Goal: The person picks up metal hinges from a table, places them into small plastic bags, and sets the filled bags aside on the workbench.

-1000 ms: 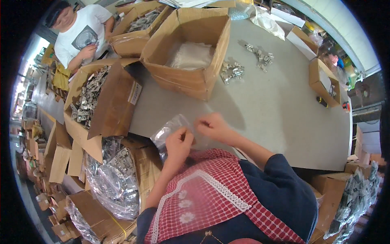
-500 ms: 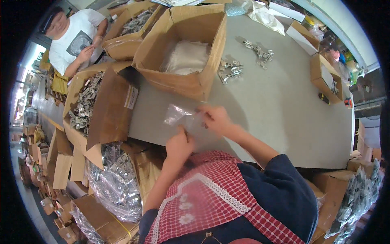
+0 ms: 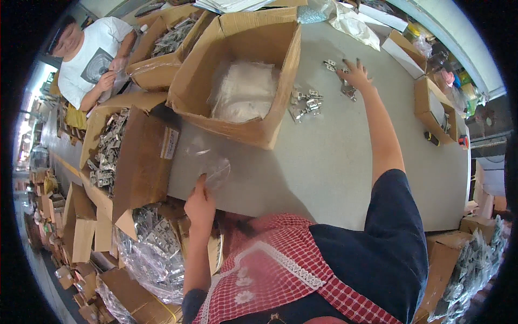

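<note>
Between the fingertips of my left hand (image 3: 200,208) is a clear plastic bag (image 3: 217,170), spread above the table near its front left edge. My right hand (image 3: 357,75) reaches out to the far part of the table, with its fingers spread over a small group of silvery metal hinges (image 3: 348,93). Part of that group is hidden beneath the hand. Closer in and to the left lies another cluster of hinges (image 3: 306,103), beside a large open carton (image 3: 264,129) holding a stack of clear bags (image 3: 245,89).
An open carton (image 3: 143,162) full of metal hinge parts stands at the left, another (image 3: 154,67) behind it. Across from me a person (image 3: 97,59) handles something small. At the right are a small box (image 3: 431,108), a dark tool (image 3: 431,139) and a tape measure (image 3: 463,142).
My right hand has left the bag and stretched far right to the hinges, its fingers now spread. My left hand has shifted left, still holding the bag.
</note>
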`<state>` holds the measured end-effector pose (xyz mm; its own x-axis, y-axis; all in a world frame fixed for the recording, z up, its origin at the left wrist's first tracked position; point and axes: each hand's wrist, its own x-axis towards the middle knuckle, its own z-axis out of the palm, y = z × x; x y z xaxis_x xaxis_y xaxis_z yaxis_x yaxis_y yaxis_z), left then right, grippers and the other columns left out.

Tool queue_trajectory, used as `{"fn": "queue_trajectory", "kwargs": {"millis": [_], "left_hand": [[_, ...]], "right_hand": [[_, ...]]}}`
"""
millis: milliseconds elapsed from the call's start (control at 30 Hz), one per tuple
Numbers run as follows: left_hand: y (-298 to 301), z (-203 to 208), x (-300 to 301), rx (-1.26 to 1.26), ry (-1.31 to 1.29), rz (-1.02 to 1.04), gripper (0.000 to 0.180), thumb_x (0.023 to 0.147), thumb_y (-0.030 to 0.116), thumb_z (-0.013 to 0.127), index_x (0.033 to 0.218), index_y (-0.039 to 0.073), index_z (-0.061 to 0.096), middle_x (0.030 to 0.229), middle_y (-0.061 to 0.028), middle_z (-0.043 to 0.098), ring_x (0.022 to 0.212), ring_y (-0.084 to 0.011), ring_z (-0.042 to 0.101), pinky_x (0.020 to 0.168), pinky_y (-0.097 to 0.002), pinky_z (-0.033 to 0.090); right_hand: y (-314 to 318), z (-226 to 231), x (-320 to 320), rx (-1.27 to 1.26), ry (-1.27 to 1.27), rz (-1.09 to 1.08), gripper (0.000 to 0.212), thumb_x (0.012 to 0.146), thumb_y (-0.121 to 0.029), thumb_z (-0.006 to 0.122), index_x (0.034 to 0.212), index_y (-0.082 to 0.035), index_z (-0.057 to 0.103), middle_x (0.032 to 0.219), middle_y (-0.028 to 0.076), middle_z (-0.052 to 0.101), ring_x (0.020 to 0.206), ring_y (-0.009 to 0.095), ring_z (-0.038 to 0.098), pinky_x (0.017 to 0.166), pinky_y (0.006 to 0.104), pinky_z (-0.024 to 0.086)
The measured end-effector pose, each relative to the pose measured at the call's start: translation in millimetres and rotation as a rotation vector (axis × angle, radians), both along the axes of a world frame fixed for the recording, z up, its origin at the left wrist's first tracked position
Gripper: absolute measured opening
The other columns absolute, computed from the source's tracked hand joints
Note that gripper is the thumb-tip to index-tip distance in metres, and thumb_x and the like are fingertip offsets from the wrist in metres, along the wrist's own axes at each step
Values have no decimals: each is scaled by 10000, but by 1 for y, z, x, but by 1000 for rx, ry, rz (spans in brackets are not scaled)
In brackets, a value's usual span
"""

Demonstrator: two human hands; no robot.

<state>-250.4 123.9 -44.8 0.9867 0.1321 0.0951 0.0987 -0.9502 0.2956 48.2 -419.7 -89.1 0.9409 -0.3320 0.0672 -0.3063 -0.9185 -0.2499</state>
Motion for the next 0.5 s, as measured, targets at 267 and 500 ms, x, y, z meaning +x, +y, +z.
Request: {"fn": "queue_trajectory", "kwargs": {"millis": [267,500], "left_hand": [[-14,-1,-5,-37,147,40,371,909,228,550,1265,126,562,804,-186,682,733,-383,668,658,-469,526],[-33,-5,-16,-188,196,20,446,899,256,564,1311,111,477,742,-145,685,701,-377,670,643,-479,521]], "right_hand": [[26,-55,-106,-27,-123,314,510,839,-400,650,1315,-234,570,1416,15,487,1392,308,309,1087,662,165],[101,-14,-238,67,-185,494,534,831,-414,658,1277,-131,578,1418,134,471,1382,365,308,1078,694,129]]}}
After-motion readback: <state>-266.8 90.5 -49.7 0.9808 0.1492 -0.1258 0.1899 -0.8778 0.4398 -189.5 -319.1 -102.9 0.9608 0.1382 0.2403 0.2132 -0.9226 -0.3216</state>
